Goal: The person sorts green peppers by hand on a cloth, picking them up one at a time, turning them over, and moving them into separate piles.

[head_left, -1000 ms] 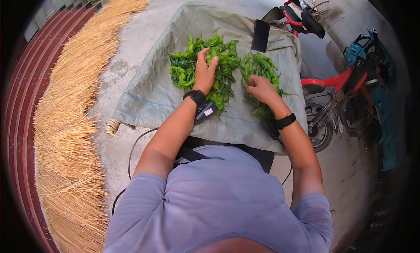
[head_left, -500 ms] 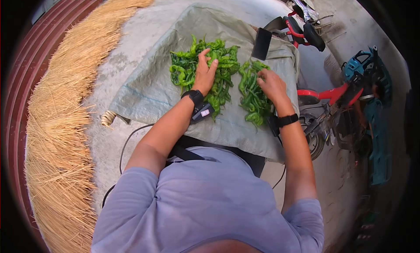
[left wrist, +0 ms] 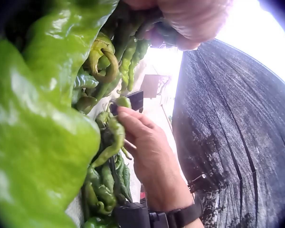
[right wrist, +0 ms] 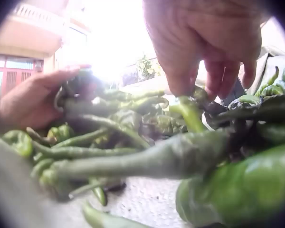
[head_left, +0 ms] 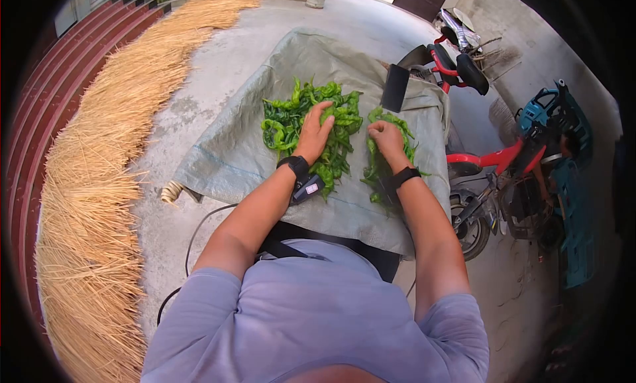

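Observation:
Two piles of green peppers lie on a grey-green woven sheet [head_left: 228,141]. My left hand [head_left: 315,132] rests on the larger pile [head_left: 281,134], its thumb apart from the fingers. In the left wrist view part of this hand [left wrist: 190,19] shows above glossy peppers [left wrist: 52,104]. Over the smaller pile [head_left: 404,132], my right hand [head_left: 389,141] points its fingers down. Its thumb and fingertips pinch a green pepper [left wrist: 123,101], seen in the left wrist view. In the right wrist view those fingers [right wrist: 216,78] reach down among the peppers.
A black phone [head_left: 395,88] lies on the sheet beyond the smaller pile. Past the right edge stands a red bike [head_left: 497,159] with a teal machine [head_left: 536,111] nearby. Straw [head_left: 99,204] is spread along the left. A cable [head_left: 192,240] runs beside the left arm.
My right hand moved to the right side of the smaller pile, then back left over it with fingertips together. The left hand stayed on the larger pile. The head view shifted slightly.

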`<move>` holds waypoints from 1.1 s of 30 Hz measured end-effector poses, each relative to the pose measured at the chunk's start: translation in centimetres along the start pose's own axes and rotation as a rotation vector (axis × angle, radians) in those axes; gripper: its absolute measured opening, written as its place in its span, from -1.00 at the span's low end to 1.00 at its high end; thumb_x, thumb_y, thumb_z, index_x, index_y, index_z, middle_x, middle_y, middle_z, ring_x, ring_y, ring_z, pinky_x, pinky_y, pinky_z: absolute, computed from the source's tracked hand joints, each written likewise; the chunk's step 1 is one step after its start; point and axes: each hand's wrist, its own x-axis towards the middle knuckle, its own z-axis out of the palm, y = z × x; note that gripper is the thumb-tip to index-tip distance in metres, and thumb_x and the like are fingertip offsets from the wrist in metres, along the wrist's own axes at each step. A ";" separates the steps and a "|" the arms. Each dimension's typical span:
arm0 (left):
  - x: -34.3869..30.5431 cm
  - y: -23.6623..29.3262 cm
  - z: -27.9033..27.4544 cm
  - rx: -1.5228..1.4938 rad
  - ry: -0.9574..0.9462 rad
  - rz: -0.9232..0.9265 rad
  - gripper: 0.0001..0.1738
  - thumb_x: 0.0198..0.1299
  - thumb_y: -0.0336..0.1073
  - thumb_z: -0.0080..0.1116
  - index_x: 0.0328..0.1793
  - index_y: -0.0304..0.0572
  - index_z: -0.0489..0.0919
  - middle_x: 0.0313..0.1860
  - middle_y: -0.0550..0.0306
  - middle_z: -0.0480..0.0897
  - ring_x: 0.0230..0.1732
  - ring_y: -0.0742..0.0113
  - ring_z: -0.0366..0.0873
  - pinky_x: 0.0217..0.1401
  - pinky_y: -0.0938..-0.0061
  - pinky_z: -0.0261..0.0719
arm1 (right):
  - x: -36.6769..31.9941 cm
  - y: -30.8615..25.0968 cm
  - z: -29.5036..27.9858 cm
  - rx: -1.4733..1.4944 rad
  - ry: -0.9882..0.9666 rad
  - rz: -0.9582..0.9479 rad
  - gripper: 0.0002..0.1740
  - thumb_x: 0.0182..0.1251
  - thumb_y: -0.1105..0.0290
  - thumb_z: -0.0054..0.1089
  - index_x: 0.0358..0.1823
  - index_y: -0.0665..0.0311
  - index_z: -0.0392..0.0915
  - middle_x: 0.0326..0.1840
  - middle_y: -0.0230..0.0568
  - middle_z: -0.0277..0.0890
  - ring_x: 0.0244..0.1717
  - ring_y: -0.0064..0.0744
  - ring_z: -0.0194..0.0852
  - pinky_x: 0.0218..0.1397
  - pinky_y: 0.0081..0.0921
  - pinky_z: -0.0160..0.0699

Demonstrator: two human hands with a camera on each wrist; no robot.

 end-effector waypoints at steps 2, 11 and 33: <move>-0.1 0.2 0.0 -0.069 0.002 -0.020 -0.58 0.39 -0.25 0.03 0.34 -0.12 0.40 0.23 -0.13 0.49 0.29 -0.08 0.38 0.39 0.21 0.28 | 1.7 2.4 -0.4 0.343 0.183 -0.209 -0.83 0.18 0.36 0.26 -0.22 0.19 0.72 -0.28 -0.30 0.68 -0.25 -0.34 0.66 -0.13 -0.33 0.56; -0.1 1.3 -0.1 -0.190 0.068 -0.191 -0.47 0.37 -0.16 0.08 0.40 -0.16 0.33 0.22 -0.16 0.50 0.26 0.03 0.43 0.33 0.25 0.34 | 1.6 6.1 -8.7 -0.075 0.087 -0.102 -0.72 0.21 0.43 0.15 -0.05 0.25 0.62 -0.24 -0.24 0.60 -0.27 -0.40 0.65 -0.22 -0.47 0.54; 0.0 -0.7 0.0 -0.020 -0.089 -0.025 -0.71 0.34 -0.26 0.08 0.12 -0.19 0.57 -0.01 0.09 0.59 0.01 0.23 0.52 0.25 0.38 0.37 | -3.3 -4.6 -8.6 0.517 -0.014 0.020 -0.57 0.36 -0.05 0.24 -0.36 0.19 0.50 -0.39 -0.43 0.48 -0.39 -0.62 0.53 -0.42 -0.59 0.45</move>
